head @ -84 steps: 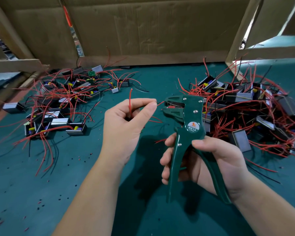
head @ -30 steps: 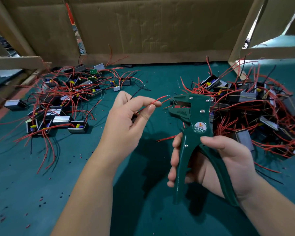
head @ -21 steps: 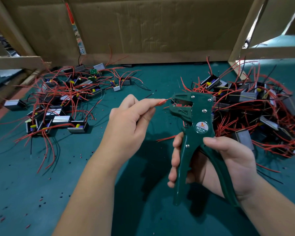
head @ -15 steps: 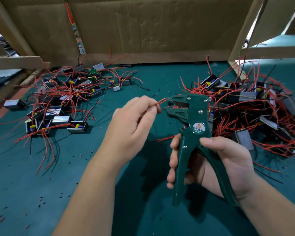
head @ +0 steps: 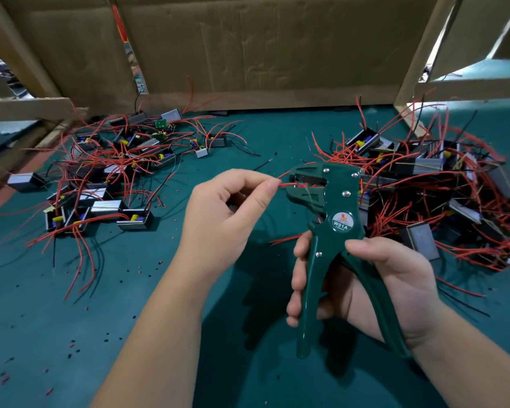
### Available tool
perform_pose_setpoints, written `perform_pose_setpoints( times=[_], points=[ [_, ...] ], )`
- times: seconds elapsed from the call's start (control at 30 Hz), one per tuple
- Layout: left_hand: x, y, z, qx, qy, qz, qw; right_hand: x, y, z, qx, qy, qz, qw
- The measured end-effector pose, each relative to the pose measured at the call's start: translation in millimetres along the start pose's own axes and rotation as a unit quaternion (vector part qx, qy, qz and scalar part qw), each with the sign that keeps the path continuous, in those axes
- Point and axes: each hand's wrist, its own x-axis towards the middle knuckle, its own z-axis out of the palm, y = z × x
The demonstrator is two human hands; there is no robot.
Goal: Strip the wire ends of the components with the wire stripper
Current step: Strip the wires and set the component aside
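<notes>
My right hand grips the handles of a dark green wire stripper, held upright with its jaws pointing left. My left hand pinches a thin red wire between thumb and forefinger. The wire's end reaches into the stripper's jaws. The component that the wire belongs to is hidden inside my left palm.
One heap of small boxed components with red wires lies at the left on the green mat; a bigger heap lies at the right. Cardboard walls close off the back. Small bits of stripped insulation dot the mat.
My left hand has brought the red wire's end right, into the stripper's jaws. The stripper stays upright in my right hand, shifted only slightly.
</notes>
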Motion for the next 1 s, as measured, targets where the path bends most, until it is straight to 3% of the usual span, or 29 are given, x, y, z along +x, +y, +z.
perform_pose_setpoints(
  times=[0.23, 0.57, 1.0],
  points=[
    [2.4, -1.7, -2.3, 0.018, 0.032, 0.02, 0.999, -3.6, -2.9, -0.4, -0.012, -0.02, 0.004, 1.0],
    [1.6, -0.6, -0.7, 0.024, -0.004, 0.028, 0.999, -3.5, -1.7, -2.3, -0.035, 0.005, 0.009, 0.999],
    [2.1, -7.2, -7.2, 0.147, -0.026, 0.037, 0.988, -0.7, 6.1, 3.1, -0.108, 0.147, 0.024, 0.983]
  ],
)
